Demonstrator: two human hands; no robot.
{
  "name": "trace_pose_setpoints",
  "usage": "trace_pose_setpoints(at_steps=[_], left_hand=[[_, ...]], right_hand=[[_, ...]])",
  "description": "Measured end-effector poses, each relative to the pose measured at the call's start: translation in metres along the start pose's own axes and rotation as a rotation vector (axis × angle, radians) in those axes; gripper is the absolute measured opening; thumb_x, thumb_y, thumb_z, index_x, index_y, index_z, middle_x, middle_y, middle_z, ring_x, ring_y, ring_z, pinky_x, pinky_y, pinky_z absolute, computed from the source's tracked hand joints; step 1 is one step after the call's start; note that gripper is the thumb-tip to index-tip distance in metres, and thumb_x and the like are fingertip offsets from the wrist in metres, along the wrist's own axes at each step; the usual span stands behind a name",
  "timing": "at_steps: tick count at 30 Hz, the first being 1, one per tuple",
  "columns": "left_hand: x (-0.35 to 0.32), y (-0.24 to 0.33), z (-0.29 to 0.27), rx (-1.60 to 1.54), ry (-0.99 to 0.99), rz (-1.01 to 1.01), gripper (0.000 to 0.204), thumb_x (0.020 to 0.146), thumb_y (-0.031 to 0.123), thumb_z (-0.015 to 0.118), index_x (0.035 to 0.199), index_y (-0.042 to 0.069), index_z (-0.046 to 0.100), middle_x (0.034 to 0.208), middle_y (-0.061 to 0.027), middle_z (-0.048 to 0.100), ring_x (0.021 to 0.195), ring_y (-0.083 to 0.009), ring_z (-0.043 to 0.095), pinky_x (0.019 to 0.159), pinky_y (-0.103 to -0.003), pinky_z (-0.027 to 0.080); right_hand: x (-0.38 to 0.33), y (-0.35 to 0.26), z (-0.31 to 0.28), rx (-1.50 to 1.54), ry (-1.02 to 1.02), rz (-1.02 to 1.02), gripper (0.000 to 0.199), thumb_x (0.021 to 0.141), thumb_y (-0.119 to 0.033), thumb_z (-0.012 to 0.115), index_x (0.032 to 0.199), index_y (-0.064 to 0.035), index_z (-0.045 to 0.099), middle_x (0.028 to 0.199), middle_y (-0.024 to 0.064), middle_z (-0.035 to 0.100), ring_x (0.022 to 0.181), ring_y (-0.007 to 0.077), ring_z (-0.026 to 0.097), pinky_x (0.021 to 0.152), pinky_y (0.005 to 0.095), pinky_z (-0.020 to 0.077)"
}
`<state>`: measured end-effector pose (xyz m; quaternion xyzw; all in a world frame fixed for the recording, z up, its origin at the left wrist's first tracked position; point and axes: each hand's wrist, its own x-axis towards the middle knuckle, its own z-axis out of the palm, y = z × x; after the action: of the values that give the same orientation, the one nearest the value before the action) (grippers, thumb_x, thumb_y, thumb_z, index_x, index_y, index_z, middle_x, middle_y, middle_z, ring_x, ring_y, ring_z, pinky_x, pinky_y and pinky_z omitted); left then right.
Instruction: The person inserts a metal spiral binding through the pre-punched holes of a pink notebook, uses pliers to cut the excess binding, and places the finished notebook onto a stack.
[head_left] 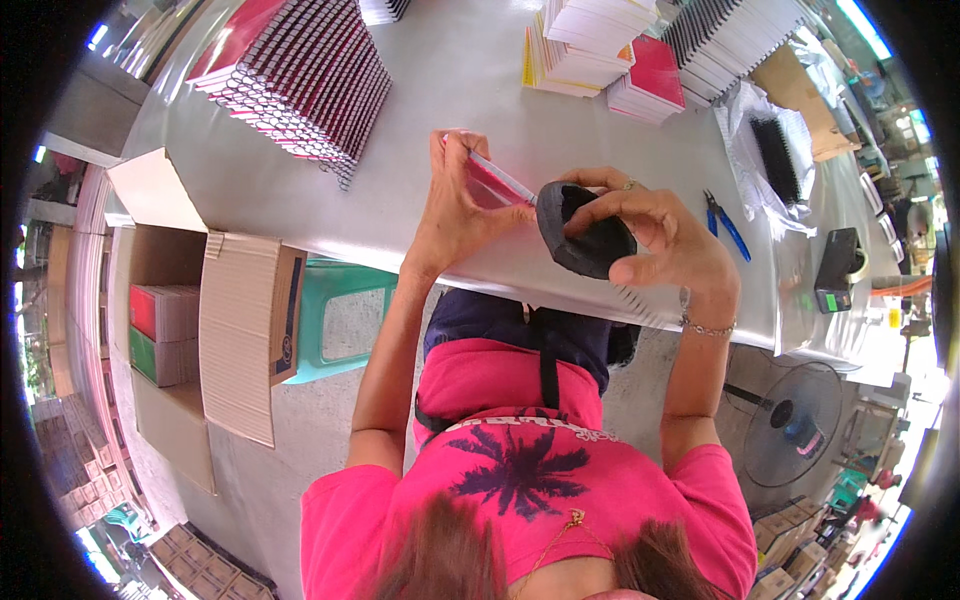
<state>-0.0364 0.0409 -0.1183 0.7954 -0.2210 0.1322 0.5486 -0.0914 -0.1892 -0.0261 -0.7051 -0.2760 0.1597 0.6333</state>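
My left hand (450, 215) grips a thin red-covered notebook (492, 182) over the table's near edge, thumb along one side and fingers over the far end. In my right hand (655, 235) is a black, rounded, hollow piece (578, 260), its fingers reaching into the opening. The side of this piece meets the notebook's corner, or comes very close to it. Below the right hand a thin spiral coil (640, 303) shows at the table edge; whether the hand touches it I cannot tell. Blue-handled cutters (733, 230) lie to the right of this hand.
Spiral-bound notebooks (310, 85) are piled at the far left. Red-covered booklets (650, 85) stand at the back right. Black coils (775, 160) rest on white wrapping near a tape dispenser (838, 270). Beside the table are an open carton (235, 340), a green stool (312, 330) and a fan (795, 420).
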Motion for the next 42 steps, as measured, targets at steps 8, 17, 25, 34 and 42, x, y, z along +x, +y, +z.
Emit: trace_pose_setpoints(at_steps=[8, 17, 25, 34, 42], left_hand=[[-0.002, 0.004, 0.0, 0.086, 0.007, 0.076, 0.086, 0.047, 0.031, 0.095, 0.107, 0.004, 0.042, 0.106, -0.012, 0.04, 0.102, -0.0304, 0.043, 0.088, -0.039, 0.043], [-0.002, -0.004, 0.003, 0.062, -0.009, 0.088, 0.08, 0.051, 0.027, 0.094, 0.108, 0.004, 0.042, 0.105, -0.0119, 0.04, 0.103, -0.0306, 0.043, 0.09, -0.037, 0.041], [-0.017, -0.019, 0.012, -0.425, -0.034, -0.086, 0.089, 0.056, 0.018, 0.092, 0.123, 0.004, 0.035, 0.12, -0.0123, 0.039, 0.114, -0.0257, 0.042, 0.1, -0.037, 0.037], [-0.003, -0.011, 0.002, -0.425, -0.154, -0.222, 0.091, 0.06, 0.01, 0.088, 0.132, 0.007, 0.032, 0.121, -0.0108, 0.042, 0.117, -0.0246, 0.043, 0.103, -0.036, 0.035], [-0.008, -0.017, 0.002, -0.456, -0.135, -0.133, 0.087, 0.058, 0.012, 0.089, 0.127, 0.006, 0.035, 0.12, -0.0096, 0.044, 0.12, -0.0214, 0.042, 0.105, -0.033, 0.034]], right_hand=[[0.0, 0.008, -0.002, 0.041, 0.136, 0.066, 0.042, 0.078, -0.019, 0.077, 0.115, -0.0018, 0.067, 0.127, 0.0096, 0.057, 0.116, 0.0188, 0.054, 0.099, 0.0311, 0.0423], [0.005, -0.008, 0.003, -0.404, 0.002, -0.1, 0.042, 0.075, -0.024, 0.08, 0.113, -0.0098, 0.069, 0.127, 0.0079, 0.058, 0.116, 0.02, 0.054, 0.096, 0.0315, 0.0435], [0.017, 0.001, 0.008, -0.143, 0.137, 0.096, 0.046, 0.078, -0.026, 0.078, 0.117, -0.0043, 0.066, 0.117, 0.0048, 0.062, 0.108, 0.0129, 0.056, 0.094, 0.0276, 0.0442], [0.022, -0.006, 0.011, -0.226, 0.12, 0.05, 0.04, 0.079, -0.021, 0.077, 0.113, -0.0042, 0.067, 0.119, 0.0056, 0.061, 0.109, 0.017, 0.057, 0.096, 0.0292, 0.0425], [0.029, -0.007, 0.014, -0.489, 0.107, -0.004, 0.04, 0.077, -0.027, 0.077, 0.111, -0.0075, 0.069, 0.122, 0.0129, 0.059, 0.113, 0.025, 0.056, 0.101, 0.0353, 0.039]])
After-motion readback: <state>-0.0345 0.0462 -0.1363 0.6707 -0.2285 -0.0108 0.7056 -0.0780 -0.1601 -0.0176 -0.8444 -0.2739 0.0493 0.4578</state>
